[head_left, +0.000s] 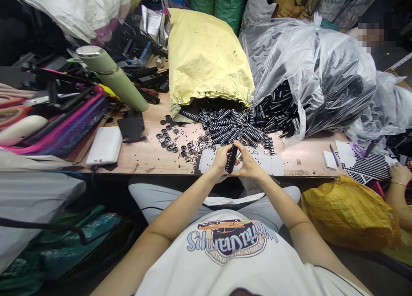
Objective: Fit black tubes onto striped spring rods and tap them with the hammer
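Note:
Near the table's front edge, my left hand (220, 162) and my right hand (248, 163) are closed around a black cylinder with small white characters (231, 158). It stands roughly lengthwise between my fingers and thumbs. Something small and shiny shows by my right fingers, too small to name. Just beyond my hands lies a pile of similar black ringed cylinders (230, 126), spilling from the mouth of a yellow woven sack (209, 59). Black discs (166, 140) and many tiny black bits (193, 158) are scattered to the left. A pale sheet (272, 163) lies under my hands.
A clear plastic bag (334, 77) of black tubes stands right of the sack. On the left are a white box (104, 145), a green flask (116, 81) and a pink basket (74, 120) of tools. Another person's hand (401, 175) is at far right, above an orange sack (350, 214).

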The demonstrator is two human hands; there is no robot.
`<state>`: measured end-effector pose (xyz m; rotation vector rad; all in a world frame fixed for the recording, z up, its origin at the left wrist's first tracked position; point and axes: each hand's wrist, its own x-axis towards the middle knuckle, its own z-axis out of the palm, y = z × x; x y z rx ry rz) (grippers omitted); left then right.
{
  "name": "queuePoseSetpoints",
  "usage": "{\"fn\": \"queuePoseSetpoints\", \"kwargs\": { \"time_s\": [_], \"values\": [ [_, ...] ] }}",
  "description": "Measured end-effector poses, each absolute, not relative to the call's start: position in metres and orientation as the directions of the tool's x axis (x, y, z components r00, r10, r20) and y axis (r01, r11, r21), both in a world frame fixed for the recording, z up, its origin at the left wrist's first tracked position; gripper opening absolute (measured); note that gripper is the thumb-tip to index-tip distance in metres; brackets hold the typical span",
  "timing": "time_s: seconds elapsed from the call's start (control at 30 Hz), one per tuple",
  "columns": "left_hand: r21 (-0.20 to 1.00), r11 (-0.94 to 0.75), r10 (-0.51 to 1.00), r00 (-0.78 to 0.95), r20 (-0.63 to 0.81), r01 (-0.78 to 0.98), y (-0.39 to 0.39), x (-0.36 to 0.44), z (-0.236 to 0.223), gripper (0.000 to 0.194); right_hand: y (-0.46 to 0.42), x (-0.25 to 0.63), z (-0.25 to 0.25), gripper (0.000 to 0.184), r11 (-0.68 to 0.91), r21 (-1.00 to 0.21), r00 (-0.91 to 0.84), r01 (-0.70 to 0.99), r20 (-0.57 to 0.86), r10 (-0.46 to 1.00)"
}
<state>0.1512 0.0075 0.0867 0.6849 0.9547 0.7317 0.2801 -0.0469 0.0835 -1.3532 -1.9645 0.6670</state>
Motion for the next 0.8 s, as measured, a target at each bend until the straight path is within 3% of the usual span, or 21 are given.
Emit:
{"fn": "queuePoseSetpoints", "kwargs": {
  "time_s": [0.17,0.37,0.5,0.57,0.63,0.7,0.8],
  "values": [
    [0.817,0.562,0.791,0.371,-0.486,-0.129,0.008,0.147,0.089,0.022,-0.045,0.271,0.072,0.109,0.239,-0.750,-0.159,0.617,0.178,0.971],
    [0.792,0.598,0.763,0.386,-0.518,-0.119,0.010,0.139,0.077,0.024,-0.040,0.264,0.059,0.111,0.165,-0.866,-0.157,0.472,0.101,0.982],
    [0.830,0.552,0.789,0.374,-0.488,-0.082,0.014,0.136,0.061,0.030,-0.038,0.259,0.057,0.106,0.167,-0.804,-0.125,0.571,0.116,0.985],
    [0.919,0.394,0.857,0.362,-0.367,0.000,0.014,0.134,0.050,0.035,-0.036,0.255,0.051,0.104,0.173,-0.736,-0.098,0.655,0.144,0.985],
    [0.982,0.096,0.928,0.342,-0.148,0.164,0.011,0.132,0.037,0.038,-0.033,0.251,0.041,0.099,0.163,-0.665,-0.067,0.729,0.168,0.984],
    [0.904,-0.213,0.921,0.384,0.060,0.370,0.008,0.130,0.022,0.045,-0.032,0.249,0.030,0.090,0.129,-0.603,-0.027,0.787,0.175,0.984],
    [0.692,-0.471,0.839,0.521,0.160,0.547,0.007,0.125,0.001,0.045,-0.044,0.258,0.021,0.081,0.073,-0.510,0.013,0.857,0.162,0.987]
  ]
}}
